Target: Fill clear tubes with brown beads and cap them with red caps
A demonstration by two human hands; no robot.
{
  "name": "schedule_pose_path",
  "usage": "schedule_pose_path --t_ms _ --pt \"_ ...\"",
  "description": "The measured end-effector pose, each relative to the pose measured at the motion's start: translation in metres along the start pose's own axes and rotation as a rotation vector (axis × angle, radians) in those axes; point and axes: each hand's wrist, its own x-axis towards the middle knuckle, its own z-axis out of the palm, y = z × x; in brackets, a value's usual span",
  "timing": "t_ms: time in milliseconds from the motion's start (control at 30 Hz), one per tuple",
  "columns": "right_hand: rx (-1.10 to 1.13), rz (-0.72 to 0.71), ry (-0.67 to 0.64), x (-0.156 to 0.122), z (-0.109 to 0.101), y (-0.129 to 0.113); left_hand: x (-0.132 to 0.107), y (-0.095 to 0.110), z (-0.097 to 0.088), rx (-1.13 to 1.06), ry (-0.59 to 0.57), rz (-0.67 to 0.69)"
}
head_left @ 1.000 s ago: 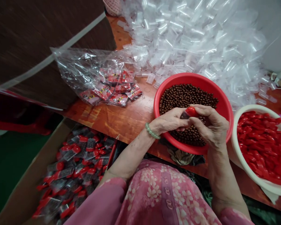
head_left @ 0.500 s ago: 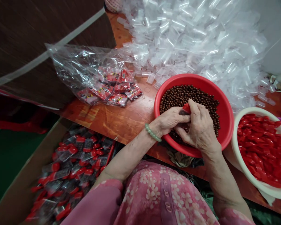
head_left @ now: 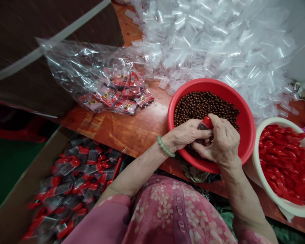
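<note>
Both of my hands meet over a red basin (head_left: 246, 142) partly filled with small brown balls (head_left: 203, 103). Between my left hand (head_left: 186, 134) and my right hand is a small clear container with a red cap (head_left: 206, 122), dark content showing through its wall. My left fingers are closed around its body. My right hand (head_left: 222, 140) has its fingers curled at the red cap, and its thumb lies lower, near the left fingertips. Part of the container is hidden by my fingers.
A white tub (head_left: 256, 162) of red caps (head_left: 286, 162) stands at right. Clear empty containers (head_left: 213, 44) are heaped behind the basin. Red packets (head_left: 122, 95) lie in a clear plastic bag (head_left: 73, 64) on the wooden table (head_left: 112, 135). Below left, a cardboard box (head_left: 22, 183) holds filled, red-capped containers (head_left: 66, 189).
My hands have shifted slightly to the right and down in the view, still together on the red-capped container. The camera view has moved a little.
</note>
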Motion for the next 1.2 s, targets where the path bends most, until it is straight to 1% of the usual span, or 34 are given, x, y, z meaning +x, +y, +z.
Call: schedule_pose_path --t_ms 167,267,367,500,567,700,767,833,900,1000,1100,1200 --pt "0.093 0.052 -0.028 0.000 0.002 0.001 0.001 -0.001 0.001 -0.004 0.005 0.054" --pt "0.119 0.053 -0.007 -0.001 0.003 0.002 -0.001 0.001 0.002 -0.019 -0.005 0.069" --pt "0.172 0.047 0.023 -0.002 0.001 0.003 -0.005 0.004 0.000 -0.031 -0.055 0.031" --pt "0.279 0.152 0.025 -0.006 -0.006 0.008 -0.007 0.006 -0.004 -0.170 -0.161 -0.030" --pt "0.302 0.186 0.017 -0.008 -0.009 0.010 -0.007 0.007 -0.005 -0.200 -0.179 -0.043" --pt "0.268 0.168 0.015 -0.009 -0.009 0.011 -0.005 0.007 -0.003 -0.167 -0.197 -0.099" --pt "0.203 0.145 0.044 -0.008 -0.008 0.010 -0.005 0.005 -0.001 -0.188 -0.166 -0.100" --pt "0.148 0.126 0.075 -0.007 -0.007 0.009 -0.005 0.002 0.002 -0.256 -0.103 -0.090" --pt "0.127 0.115 0.102 -0.005 -0.008 0.009 -0.005 -0.001 0.007 -0.324 -0.051 -0.093" --pt "0.123 0.110 0.134 -0.003 -0.011 0.010 -0.006 0.000 0.016 -0.368 -0.015 -0.101" --pt "0.124 0.130 0.121 -0.003 -0.014 0.012 -0.005 0.002 0.022 -0.379 0.010 -0.097" --pt "0.157 0.141 0.064 -0.004 -0.017 0.016 -0.003 0.001 0.024 -0.374 0.026 -0.111"
